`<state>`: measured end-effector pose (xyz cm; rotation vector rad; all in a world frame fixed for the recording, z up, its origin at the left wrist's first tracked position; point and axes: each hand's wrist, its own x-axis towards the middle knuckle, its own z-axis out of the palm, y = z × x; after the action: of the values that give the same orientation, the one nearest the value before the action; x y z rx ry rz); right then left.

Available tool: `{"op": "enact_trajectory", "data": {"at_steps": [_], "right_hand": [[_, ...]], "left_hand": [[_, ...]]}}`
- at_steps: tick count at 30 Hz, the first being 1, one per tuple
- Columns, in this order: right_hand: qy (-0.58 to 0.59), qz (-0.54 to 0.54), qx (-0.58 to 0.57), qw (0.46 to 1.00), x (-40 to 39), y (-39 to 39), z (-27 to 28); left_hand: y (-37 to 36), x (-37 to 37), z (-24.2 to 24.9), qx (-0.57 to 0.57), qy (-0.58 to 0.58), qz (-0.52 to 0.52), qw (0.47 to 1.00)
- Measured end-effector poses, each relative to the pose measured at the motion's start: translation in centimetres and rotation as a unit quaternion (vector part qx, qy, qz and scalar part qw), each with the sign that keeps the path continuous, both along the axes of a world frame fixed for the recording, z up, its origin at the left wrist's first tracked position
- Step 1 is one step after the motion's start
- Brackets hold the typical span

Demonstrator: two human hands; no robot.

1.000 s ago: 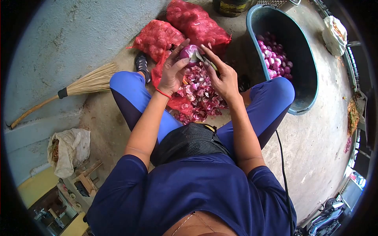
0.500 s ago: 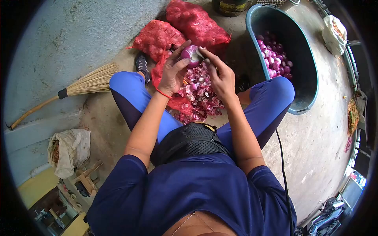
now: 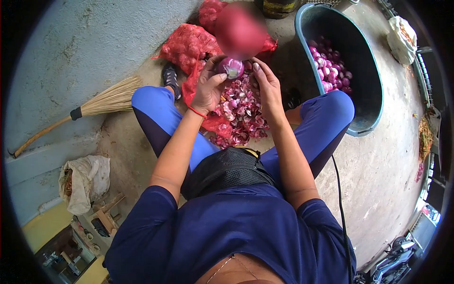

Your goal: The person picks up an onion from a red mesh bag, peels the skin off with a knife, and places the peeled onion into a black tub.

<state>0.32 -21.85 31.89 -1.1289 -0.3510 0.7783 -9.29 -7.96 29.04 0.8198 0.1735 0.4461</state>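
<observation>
While our left hand (image 3: 208, 87) cups the red onion (image 3: 231, 67) in closed fingers above the pile of peels (image 3: 241, 111), our right hand (image 3: 267, 90) sits just beside it, fingertips touching its right flank; we cannot tell what it grips

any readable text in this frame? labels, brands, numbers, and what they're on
None readable.
Dark container at the top edge: yellowish band that may carry print, too blurred to read.
Red mesh sacks, blue tub, black waist bag, and the onion held by the left hand: no visible lettering.
</observation>
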Motion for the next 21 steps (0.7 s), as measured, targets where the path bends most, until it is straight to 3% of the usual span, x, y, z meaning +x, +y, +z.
{"op": "enact_trajectory", "data": {"at_steps": [7,11,18,21], "right_hand": [[0.001,-0.038,-0.030,0.999,1.4,-0.4,-0.3],[0.013,0.045,0.024,0.999,0.7,-0.9,-0.1],[-0.170,0.067,-0.063,0.981,0.5,-0.6,-1.4],[-0.158,0.073,-0.034,0.984,-0.5,-0.2,-1.1]], "left_hand": [[0.1,-0.3,1.1,-0.014,-0.017,-0.009,1.000],[0.4,-0.1,0.5,-0.021,-0.016,0.046,0.999],[0.4,-0.1,0.6,-0.125,-0.030,0.002,0.992],[0.0,0.1,1.4,-0.120,-0.009,0.018,0.993]]}}
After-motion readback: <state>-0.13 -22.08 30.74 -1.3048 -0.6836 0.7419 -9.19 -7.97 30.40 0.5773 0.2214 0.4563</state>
